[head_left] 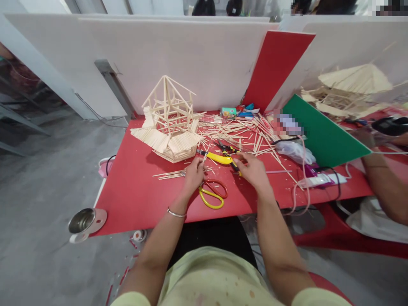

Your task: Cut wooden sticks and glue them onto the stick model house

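Observation:
My left hand (194, 173) is closed in a pinch, with a short thin wooden stick (204, 158) showing at its fingertips. My right hand (254, 171) curls round the black and yellow handles of the pliers (235, 165); their dark jaws point away to the left. Between the hands lies a tool with a yellow handle (219, 158). Scissors (213, 193) with one red and one yellow loop rest just below my left hand. Beyond that hand stands a stick-built model (170, 123) with an open roof frame and slatted lower eaves. Loose sticks (172, 174) lie beside my left wrist.
Many loose sticks (236, 131) cover the back of the red table (127, 191). A metal-lined pot (84, 223) sits at the left corner. To the right are a green board (321, 136), plastic bags, cords and another person's arm (384, 182). White panels (191, 55) stand behind.

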Tool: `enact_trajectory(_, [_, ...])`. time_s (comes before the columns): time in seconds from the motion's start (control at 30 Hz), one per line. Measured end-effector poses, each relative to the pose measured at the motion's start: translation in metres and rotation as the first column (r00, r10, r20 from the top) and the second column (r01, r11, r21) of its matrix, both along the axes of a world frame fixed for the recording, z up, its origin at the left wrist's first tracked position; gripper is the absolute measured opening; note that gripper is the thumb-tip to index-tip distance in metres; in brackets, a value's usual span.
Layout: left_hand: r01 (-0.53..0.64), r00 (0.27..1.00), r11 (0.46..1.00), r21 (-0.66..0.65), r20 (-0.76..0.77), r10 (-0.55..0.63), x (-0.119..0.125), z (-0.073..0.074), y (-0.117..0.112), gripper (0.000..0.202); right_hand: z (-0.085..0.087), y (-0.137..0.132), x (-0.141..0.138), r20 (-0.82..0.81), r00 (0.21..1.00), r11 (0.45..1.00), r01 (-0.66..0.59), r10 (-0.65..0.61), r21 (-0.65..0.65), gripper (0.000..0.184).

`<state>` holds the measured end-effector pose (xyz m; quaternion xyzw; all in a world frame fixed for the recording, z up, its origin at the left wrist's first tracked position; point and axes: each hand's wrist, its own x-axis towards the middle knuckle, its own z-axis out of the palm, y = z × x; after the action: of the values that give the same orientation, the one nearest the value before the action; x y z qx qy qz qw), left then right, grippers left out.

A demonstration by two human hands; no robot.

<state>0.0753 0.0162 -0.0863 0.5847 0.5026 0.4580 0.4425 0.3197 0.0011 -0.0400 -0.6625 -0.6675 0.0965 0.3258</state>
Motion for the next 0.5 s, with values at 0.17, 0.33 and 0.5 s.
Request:
enact_trajectory(0.17, [0.028, 0.984, 0.995, -0.097, 0.179, -0.010, -0.002, 0.017, -0.011, 0.020, 0.020, 0.008, -0.020, 0.038, 0.994, 0.995, -0.101, 0.101, 0.006, 0.034])
enact_trajectory(0.33, [-0.156, 0.956, 0.988, -0.014, 0.249, 0.154, -0.034, 0.046, -0.047, 0.025, 0.036, -0.028, -0.080, -0.285, 0.899, 0.941, -0.335, 0.331, 0.036, 0.025])
enact_trajectory(0.5, [-0.222, 0.797, 0.958, -0.182, 0.532, 0.286, -0.056, 0.065, -0.067, 0.026, 0.025, -0.051, -0.137, -0.503, 0.749, 0.877, -0.478, 0.432, 0.041, 0.021])
